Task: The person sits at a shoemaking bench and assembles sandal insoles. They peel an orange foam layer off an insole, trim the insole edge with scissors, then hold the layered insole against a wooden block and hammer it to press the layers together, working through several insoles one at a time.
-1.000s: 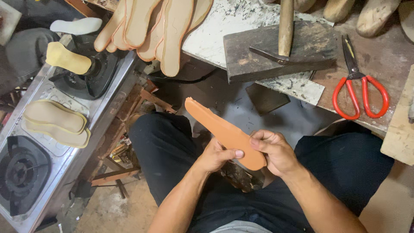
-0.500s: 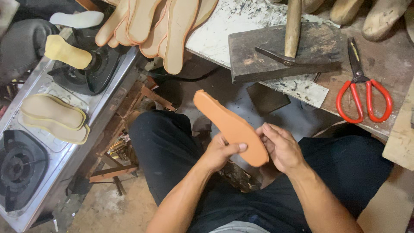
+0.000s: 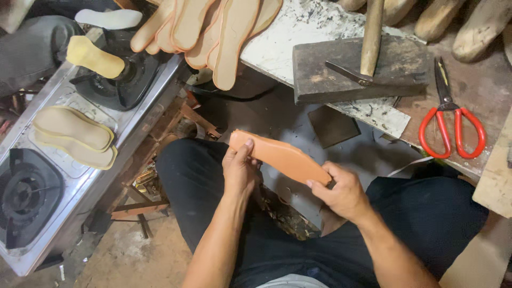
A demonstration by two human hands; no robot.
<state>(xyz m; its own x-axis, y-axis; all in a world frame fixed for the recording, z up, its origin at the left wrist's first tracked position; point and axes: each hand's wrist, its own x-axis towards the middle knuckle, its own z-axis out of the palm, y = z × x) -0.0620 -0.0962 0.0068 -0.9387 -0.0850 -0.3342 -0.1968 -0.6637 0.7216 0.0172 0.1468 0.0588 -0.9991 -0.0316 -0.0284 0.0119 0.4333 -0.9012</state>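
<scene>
I hold an orange-brown shoe insole (image 3: 282, 156) over my lap with both hands. My left hand (image 3: 240, 172) grips its left end, fingers curled up around the edge. My right hand (image 3: 341, 193) pinches its right end between thumb and fingers. The insole lies nearly level, tilted down to the right, with its edge turned toward me. My black trousers (image 3: 202, 186) are underneath.
A two-burner gas stove (image 3: 64, 176) stands at the left with pale insoles (image 3: 72, 136) lying on it. Several tan insoles (image 3: 213, 26) hang off the workbench edge. A hammer (image 3: 368, 40) rests on a dark block (image 3: 362, 72), with red-handled scissors (image 3: 450, 122) to the right.
The insole has swung from pointing up-left to lying nearly level. My left hand slid along it to the left end, while my right hand kept hold of the right end.
</scene>
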